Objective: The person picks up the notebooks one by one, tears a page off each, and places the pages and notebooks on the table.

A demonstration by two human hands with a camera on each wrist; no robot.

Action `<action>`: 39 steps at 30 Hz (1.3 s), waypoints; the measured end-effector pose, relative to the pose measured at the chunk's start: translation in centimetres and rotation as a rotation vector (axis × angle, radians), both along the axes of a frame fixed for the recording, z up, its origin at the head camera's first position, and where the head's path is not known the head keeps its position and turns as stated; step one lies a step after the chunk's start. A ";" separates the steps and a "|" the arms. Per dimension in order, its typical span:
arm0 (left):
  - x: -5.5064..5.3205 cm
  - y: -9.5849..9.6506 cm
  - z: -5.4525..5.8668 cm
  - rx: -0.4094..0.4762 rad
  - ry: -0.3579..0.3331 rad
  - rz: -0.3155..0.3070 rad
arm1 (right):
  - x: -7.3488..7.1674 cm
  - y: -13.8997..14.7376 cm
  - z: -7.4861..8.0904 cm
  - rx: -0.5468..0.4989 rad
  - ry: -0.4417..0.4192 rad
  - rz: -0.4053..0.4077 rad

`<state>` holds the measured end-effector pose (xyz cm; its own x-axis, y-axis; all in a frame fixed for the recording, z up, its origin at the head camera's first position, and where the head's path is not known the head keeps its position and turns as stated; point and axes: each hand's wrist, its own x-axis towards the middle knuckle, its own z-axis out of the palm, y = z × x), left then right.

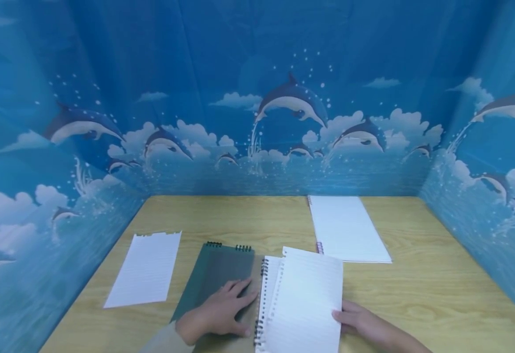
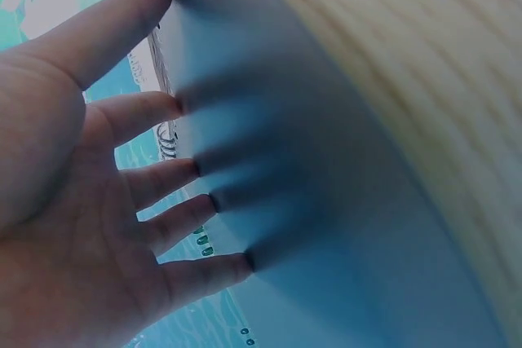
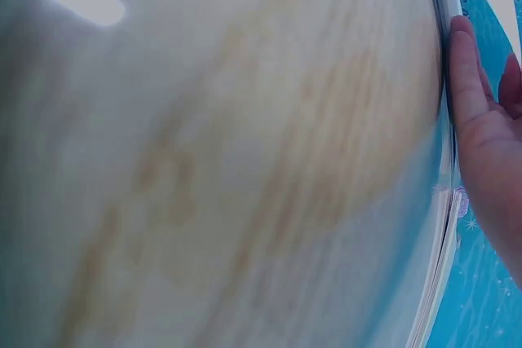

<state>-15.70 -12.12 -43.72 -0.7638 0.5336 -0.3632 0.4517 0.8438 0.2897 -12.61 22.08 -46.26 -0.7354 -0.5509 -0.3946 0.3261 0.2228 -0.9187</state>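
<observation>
A ring-bound notebook lies open, its black wire coil [image 1: 262, 304] running along the left side of white pages. Over those pages is a lined sheet [image 1: 308, 299] with a punched left edge, which stands off the coil at the top. My right hand [image 1: 361, 321] pinches this sheet at its right edge, thumb on top; in the right wrist view its fingers [image 3: 465, 63] run along the notebook's edge. With spread fingers, my left hand [image 1: 222, 311] rests on the turned-back greyish cover [image 2: 318, 120], left of the coil. Under that side lies a dark green notebook [image 1: 226, 264].
A loose lined sheet with a ragged top edge [image 1: 147, 269] lies at the left of the wooden table [image 1: 434, 284]. Another spiral notebook [image 1: 347, 228], showing a white page, lies at the back right. A blue dolphin-print curtain [image 1: 222, 73] encloses the table's back and sides.
</observation>
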 end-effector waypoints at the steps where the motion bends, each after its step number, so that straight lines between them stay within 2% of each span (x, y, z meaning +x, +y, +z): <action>1: 0.0 0.0 0.0 0.005 0.000 0.000 | -0.1 0.0 -0.1 -0.009 0.022 0.006; 5: 0.0 -0.2 -0.2 0.010 0.010 -0.004 | -0.4 0.3 -0.2 0.003 0.142 0.006; 11: 0.0 -0.5 -0.2 0.006 0.023 -0.010 | -1.6 1.1 0.6 0.159 0.384 -0.041; 14: 0.0 -0.6 -0.1 0.008 0.023 -0.009 | -2.3 1.6 1.4 0.226 0.451 -0.057; 17: 0.0 -0.6 0.0 0.006 0.019 -0.007 | -3.1 1.8 2.3 0.281 0.468 -0.109; 20: 0.0 -0.6 -0.1 0.001 0.015 -0.003 | -4.1 1.7 3.2 0.337 0.465 -0.198; 24: 0.0 -0.7 -0.2 0.002 0.020 -0.004 | -6.2 1.3 3.9 0.412 0.477 -0.339; 28: 0.1 -0.6 -0.2 0.006 0.013 -0.001 | -8.6 0.8 4.1 0.454 0.468 -0.441; 34: 0.2 -0.6 -0.1 0.006 0.020 -0.013 | -12.4 -0.4 3.8 0.422 0.448 -0.503; 39: 0.0 -0.5 -0.6 -0.005 0.035 -0.024 | -15.2 -1.9 3.1 0.365 0.411 -0.544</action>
<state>-15.68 -12.58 -44.27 -0.7633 0.5498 -0.3393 0.4814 0.8343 0.2689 -27.85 20.13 -43.11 -0.9920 0.0426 -0.1188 0.1254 0.4409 -0.8887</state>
